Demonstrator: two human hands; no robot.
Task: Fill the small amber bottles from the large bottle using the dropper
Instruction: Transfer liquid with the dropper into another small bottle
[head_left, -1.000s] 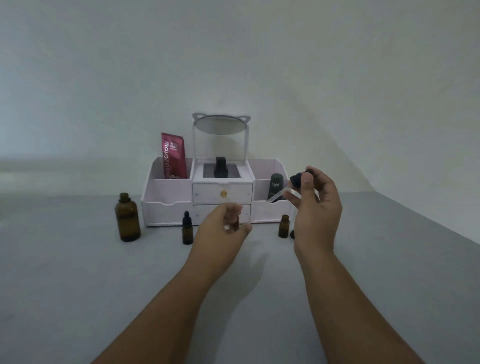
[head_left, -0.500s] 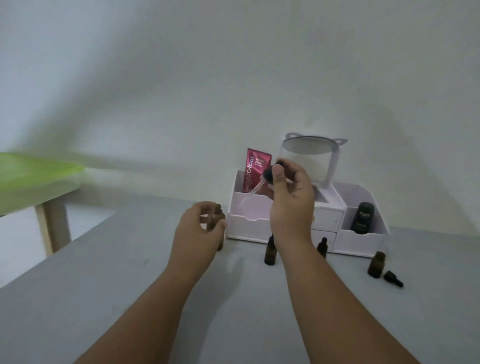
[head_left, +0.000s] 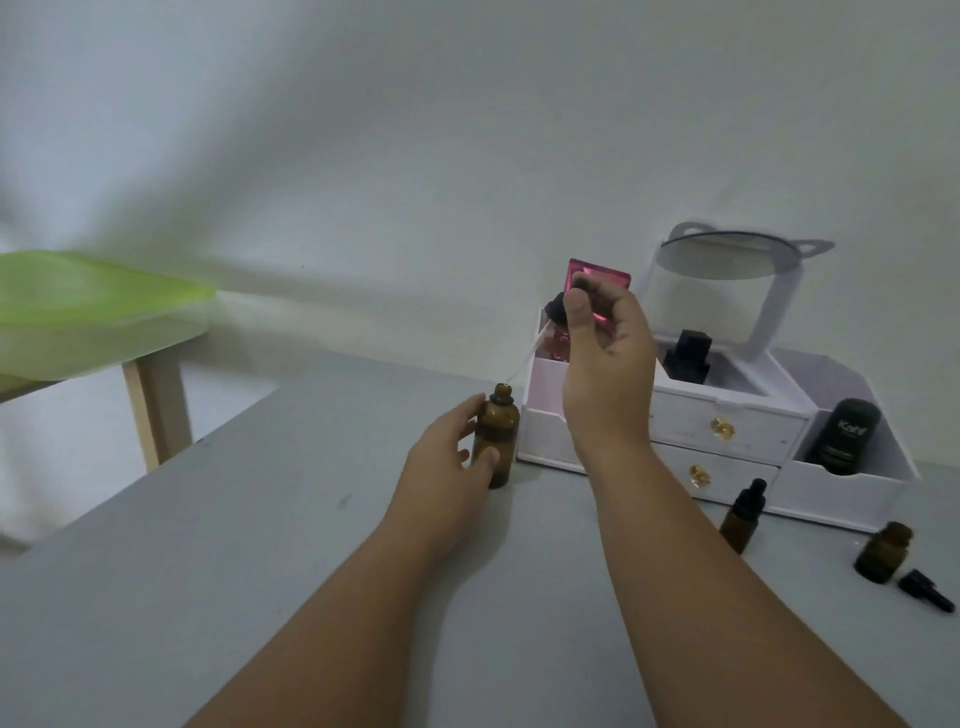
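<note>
Your left hand (head_left: 447, 467) wraps the large amber bottle (head_left: 496, 434), thumb on the near side, fingers round the back, closed on it. Bottle stands upright on the grey table (head_left: 260, 571), cap off, just left of the white organizer (head_left: 727, 436), close to its left wall but I can't tell if touching.

Your right hand (head_left: 608, 358) is raised above and to the right of the bottle, thumb & fingers pinched on the black bulb of the dropper (head_left: 558, 312). The clear glass tube slants down-left from the bulb; its tip sits at the bottle's mouth. Can't tell if the tip is inside the neck or just over it, the tube is faint & blurred.

To the right, in front of the organizer's drawers: a small amber bottle w/ black dropper cap (head_left: 744, 514), upright. Further right, an open small amber bottle (head_left: 883, 552), upright, no cap. Just beside it on the table lies a loose black cap (head_left: 927, 590), on its side.

In the organizer: red sachet (head_left: 602, 280) in the left compartment, partly behind your right hand; black square bottle (head_left: 688, 356) in the centre top tray; dark tube marked Kahf (head_left: 844, 436) in the right compartment. Round mirror (head_left: 727, 257) tilted flat on its stand over the centre.

Far left, green-topped table (head_left: 78, 306) w/ wooden leg, blurred.
</note>
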